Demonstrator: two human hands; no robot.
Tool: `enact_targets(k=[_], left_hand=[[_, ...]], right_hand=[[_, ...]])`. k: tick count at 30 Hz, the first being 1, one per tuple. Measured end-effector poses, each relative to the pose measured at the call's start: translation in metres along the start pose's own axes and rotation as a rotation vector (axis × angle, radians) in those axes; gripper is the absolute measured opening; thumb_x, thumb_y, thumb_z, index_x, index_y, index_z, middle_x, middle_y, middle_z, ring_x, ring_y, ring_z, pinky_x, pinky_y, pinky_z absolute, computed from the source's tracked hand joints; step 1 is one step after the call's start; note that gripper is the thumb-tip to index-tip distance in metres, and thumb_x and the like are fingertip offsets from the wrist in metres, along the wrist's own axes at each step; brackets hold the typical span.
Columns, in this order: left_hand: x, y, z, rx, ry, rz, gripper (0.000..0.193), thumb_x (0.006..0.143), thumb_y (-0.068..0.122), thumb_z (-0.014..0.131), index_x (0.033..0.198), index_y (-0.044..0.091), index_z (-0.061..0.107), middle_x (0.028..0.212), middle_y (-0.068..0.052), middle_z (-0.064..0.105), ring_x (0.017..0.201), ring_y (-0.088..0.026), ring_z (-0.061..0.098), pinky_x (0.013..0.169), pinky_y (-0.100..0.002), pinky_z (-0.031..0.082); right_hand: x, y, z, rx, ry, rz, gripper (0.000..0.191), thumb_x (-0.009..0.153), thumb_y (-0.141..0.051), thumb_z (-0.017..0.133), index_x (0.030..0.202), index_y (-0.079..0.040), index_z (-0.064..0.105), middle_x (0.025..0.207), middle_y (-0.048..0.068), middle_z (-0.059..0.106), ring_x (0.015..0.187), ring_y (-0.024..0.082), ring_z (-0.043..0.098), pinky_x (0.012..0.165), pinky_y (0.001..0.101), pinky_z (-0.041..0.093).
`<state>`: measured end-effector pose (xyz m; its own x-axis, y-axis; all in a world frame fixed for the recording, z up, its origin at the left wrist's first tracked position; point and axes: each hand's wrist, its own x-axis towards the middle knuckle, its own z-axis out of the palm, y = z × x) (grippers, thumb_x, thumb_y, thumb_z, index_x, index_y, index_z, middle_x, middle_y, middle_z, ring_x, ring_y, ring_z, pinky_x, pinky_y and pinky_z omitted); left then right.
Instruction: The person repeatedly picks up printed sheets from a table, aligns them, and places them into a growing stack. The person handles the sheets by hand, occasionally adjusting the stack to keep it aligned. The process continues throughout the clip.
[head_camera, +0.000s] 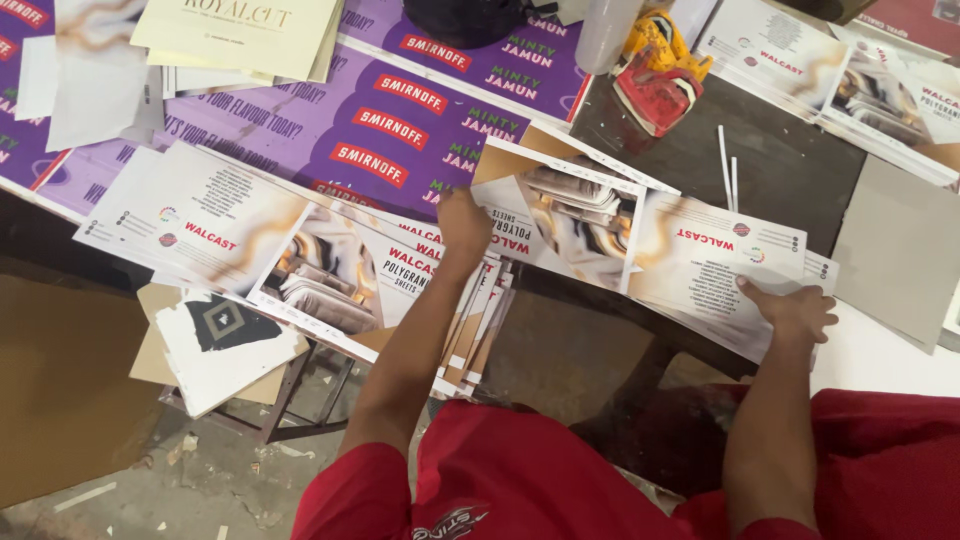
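Note:
A wide printed cover sheet (640, 240), white with a brown and cream picture, lies open across the dark table in front of me. My left hand (463, 228) presses its left part, fingers closed on the paper's edge near a folded-up corner. My right hand (795, 312) lies flat on the sheet's right end, holding it down. Under the left hand sits a fanned stack of the same sheets (478, 320). Another open cover sheet (240, 250) lies further left.
Purple printed posters (400, 110) cover the far table. A yellow and red tool (655, 70) and a translucent bottle (603, 35) stand at the back. Grey board (900, 250) lies right, brown cardboard (60, 390) lower left, more printed sheets (850, 80) at the far right.

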<state>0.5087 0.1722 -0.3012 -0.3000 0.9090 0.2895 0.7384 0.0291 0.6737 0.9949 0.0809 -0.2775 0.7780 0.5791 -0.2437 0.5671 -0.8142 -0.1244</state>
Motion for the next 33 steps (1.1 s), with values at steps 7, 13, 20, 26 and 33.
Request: enact_targets(k=[7, 13, 20, 26, 33], left_hand=[[0.006, 0.050, -0.017, -0.211, 0.089, 0.044, 0.051, 0.076, -0.001, 0.075, 0.123, -0.012, 0.058, 0.109, -0.034, 0.061, 0.094, -0.049, 0.065, 0.080, -0.052, 0.054], [0.033, 0.066, -0.047, -0.737, -0.827, -0.366, 0.026, 0.086, 0.008, 0.070, 0.110, -0.001, 0.066, 0.094, -0.012, 0.075, 0.082, -0.028, 0.077, 0.065, -0.046, 0.066], [-0.006, 0.076, -0.099, -1.170, -0.440, -0.222, 0.027, 0.091, 0.008, 0.073, 0.113, -0.006, 0.071, 0.100, -0.014, 0.077, 0.087, -0.018, 0.071, 0.078, -0.033, 0.057], [-0.101, 0.045, -0.158, -1.194, 0.289, -0.319, 0.023, 0.101, 0.010, 0.067, 0.118, -0.006, 0.071, 0.105, -0.010, 0.074, 0.095, -0.016, 0.066, 0.086, -0.031, 0.053], [-0.136, -0.029, -0.108, -1.713, 0.592, -0.722, 0.045, 0.086, -0.005, 0.064, 0.128, 0.010, 0.057, 0.116, -0.007, 0.070, 0.104, -0.021, 0.068, 0.090, -0.036, 0.059]], right_hand=[[0.007, -0.001, 0.006, 0.010, 0.018, 0.009, 0.139, 0.056, -0.078, 0.088, 0.148, 0.013, 0.038, 0.157, 0.027, 0.033, 0.145, 0.051, 0.031, 0.103, 0.0752, 0.040], [0.003, 0.000, 0.002, 0.050, 0.001, -0.005, 0.139, 0.058, -0.077, 0.088, 0.151, 0.010, 0.034, 0.157, 0.027, 0.030, 0.145, 0.051, 0.027, 0.105, 0.0761, 0.038], [-0.030, -0.003, 0.026, 0.568, 0.430, -0.093, 0.095, 0.096, -0.047, 0.082, 0.159, 0.003, 0.030, 0.155, 0.029, 0.031, 0.136, 0.053, 0.030, 0.102, 0.0767, 0.034], [-0.066, -0.018, 0.066, 0.583, 0.543, -0.266, 0.075, 0.103, -0.028, 0.076, 0.156, 0.003, 0.033, 0.155, 0.023, 0.038, 0.136, 0.047, 0.038, 0.107, 0.0677, 0.039], [-0.078, -0.058, 0.075, 0.312, 0.205, -0.272, 0.096, 0.088, -0.050, 0.082, 0.157, -0.002, 0.037, 0.156, 0.027, 0.035, 0.139, 0.052, 0.031, 0.106, 0.0759, 0.032]])
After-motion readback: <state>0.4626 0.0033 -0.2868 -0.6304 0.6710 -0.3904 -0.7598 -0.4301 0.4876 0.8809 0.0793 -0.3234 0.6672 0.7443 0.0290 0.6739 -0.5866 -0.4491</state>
